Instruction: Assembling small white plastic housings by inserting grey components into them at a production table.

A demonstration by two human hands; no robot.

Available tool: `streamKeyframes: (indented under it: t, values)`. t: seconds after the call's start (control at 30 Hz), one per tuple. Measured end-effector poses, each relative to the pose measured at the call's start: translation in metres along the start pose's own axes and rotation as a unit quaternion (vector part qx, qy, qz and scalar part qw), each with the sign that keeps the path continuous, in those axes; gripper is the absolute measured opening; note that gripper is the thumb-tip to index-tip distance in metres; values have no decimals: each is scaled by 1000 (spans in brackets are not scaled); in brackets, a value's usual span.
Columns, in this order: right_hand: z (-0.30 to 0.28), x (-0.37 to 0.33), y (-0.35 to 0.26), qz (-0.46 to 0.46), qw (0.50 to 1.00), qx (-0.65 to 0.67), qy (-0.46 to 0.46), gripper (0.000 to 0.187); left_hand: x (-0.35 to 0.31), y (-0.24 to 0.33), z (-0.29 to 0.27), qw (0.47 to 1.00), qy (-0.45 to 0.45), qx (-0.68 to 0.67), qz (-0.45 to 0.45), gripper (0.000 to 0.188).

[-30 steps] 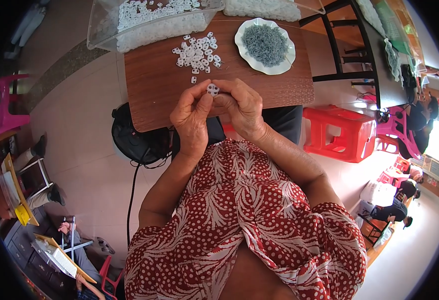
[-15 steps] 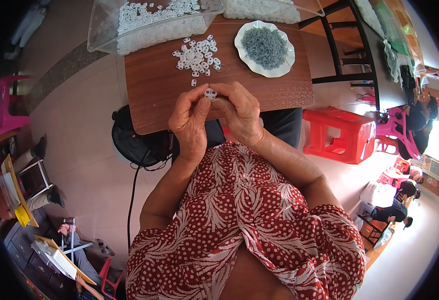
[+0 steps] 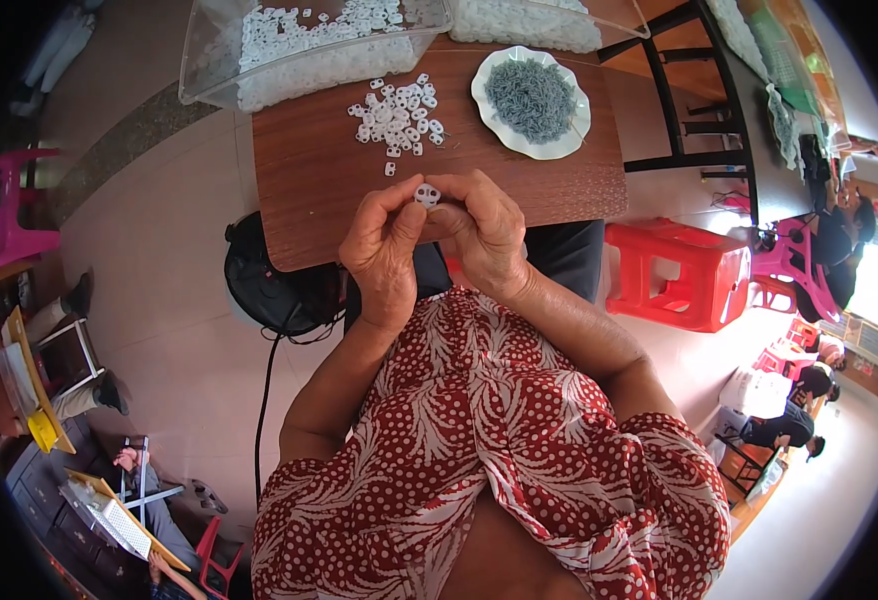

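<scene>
A small white plastic piece with two dark holes is pinched between my two hands, above the near edge of the brown table. My left hand grips its left side between thumb and forefinger. On the other side, the thumb and fingers of my right hand close on it too. Just beyond my fingertips lies a loose pile of similar white pieces, with a single one apart from it. To the right, a scalloped white plate holds a heap of small grey-blue pieces.
Clear plastic bins full of white pieces stand along the table's far side. A red stool is to the right, and a black bag with a cable lies at the lower left. Other people sit in the background.
Both hands, still pinching the white piece, have shifted very slightly right and toward me in the picture. The whole table view has moved a little the same way.
</scene>
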State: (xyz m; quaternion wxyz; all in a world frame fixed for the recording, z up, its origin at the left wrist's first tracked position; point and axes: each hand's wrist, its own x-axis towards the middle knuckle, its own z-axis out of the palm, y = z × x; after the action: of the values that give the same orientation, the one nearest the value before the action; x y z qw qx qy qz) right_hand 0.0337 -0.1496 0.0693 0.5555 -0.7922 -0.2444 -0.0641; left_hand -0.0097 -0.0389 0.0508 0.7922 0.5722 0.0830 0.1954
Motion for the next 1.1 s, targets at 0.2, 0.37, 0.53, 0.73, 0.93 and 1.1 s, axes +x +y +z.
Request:
streamKeyframes:
  t: [0.2,0.37,0.53,0.73,0.93,1.1]
  values:
    - [-2,1,-1,-55,998,-31,-3,30,-2,3,2,999,-7,21,36,19]
    - [-2,3,-2,-82,995,-59,-8,31,-1,3,3,996,-5,60,63,19]
    - [5,4,5,-100,993,-52,18,23,-1,-2,6,996,12,61,70,16]
    - [8,2,7,-71,995,-64,2,24,-4,-7,1,998,19,52,34,15]
    - [17,-22,37,216,966,144,-14,16,-3,-22,-7,996,-12,27,-85,15]
    - [9,3,33,300,937,180,-4,12,16,-45,-21,982,21,184,-47,16]
